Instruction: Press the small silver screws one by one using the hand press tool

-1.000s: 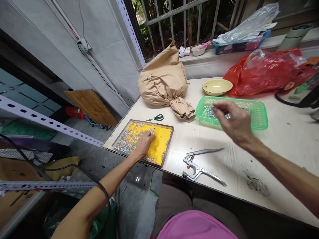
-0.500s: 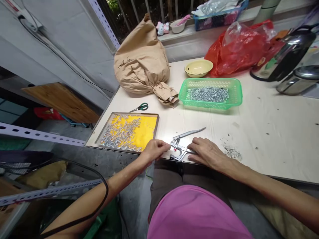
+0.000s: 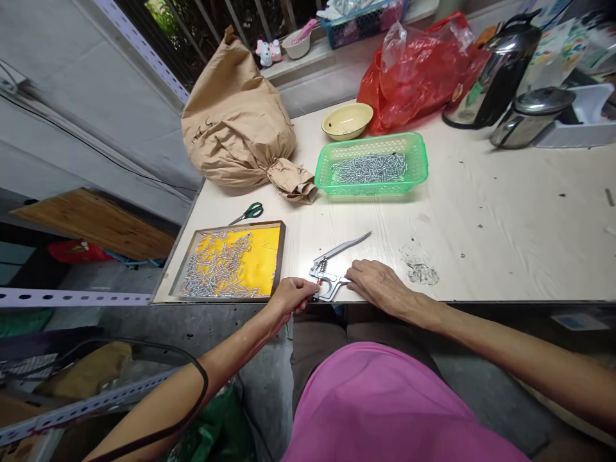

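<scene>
A pair of silver snap-fastener pliers [image 3: 332, 281] lies at the table's front edge, its upper handle raised and a red piece at the jaw. My right hand [image 3: 385, 285] is closed around the lower handle, palm down. At the jaw, my left hand [image 3: 293, 296] pinches with thumb and index finger; whatever is between the fingertips is too small to make out. Just left of that hand is a shallow tray [image 3: 280, 256] with a yellow base, holding many small metal pins [image 3: 212, 269]. More such metal pieces [image 3: 370, 168] fill a green plastic basket [image 3: 418, 168] farther back.
Green-handled scissors [image 3: 251, 212] lie behind the tray. A tied brown paper sack [image 3: 235, 122], a yellow bowl [image 3: 347, 122] and a red plastic bag [image 3: 409, 77] stand at the back. A kettle [image 3: 498, 70] and a metal pot [image 3: 529, 115] are at the right.
My left fingertips have come in against the pliers' jaw. My right hand stays at the lower handle. The whole view has shifted, so things appear farther left.
</scene>
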Tool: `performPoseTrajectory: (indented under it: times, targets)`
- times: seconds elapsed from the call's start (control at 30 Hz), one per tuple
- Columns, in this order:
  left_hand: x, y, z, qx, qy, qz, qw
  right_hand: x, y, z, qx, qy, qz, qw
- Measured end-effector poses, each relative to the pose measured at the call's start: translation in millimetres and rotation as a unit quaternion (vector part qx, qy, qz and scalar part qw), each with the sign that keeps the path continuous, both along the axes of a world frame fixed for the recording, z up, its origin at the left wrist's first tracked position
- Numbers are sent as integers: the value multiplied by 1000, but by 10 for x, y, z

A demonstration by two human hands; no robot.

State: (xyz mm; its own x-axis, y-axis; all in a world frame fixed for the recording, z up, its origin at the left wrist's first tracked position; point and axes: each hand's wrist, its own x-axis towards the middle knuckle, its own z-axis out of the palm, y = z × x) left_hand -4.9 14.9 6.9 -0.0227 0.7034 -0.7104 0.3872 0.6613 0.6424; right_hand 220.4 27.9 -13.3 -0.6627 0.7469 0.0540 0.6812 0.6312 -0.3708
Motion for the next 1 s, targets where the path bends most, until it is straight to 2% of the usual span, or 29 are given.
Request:
performPoseTrajectory:
  times: [0.37,0.53,0.7,0.8,1.0]
  targets:
    - [-102,183,-27,-21,28,-135,990,13,22,-50,36,-2,8,999]
    - [-105,292,34,-46,23,-177,983,16,16,-103,45,11,1,999]
    - [-76,372,91,-54,61,-225,971,18,26,-116,31,11,9,999]
    - [-78,367,80,-55,65,-225,971,11,28,-116,26,9,3,1000]
    - [-76,292,70,-48,40,-181,981,52,100,-34,-12,-2,15,1000]
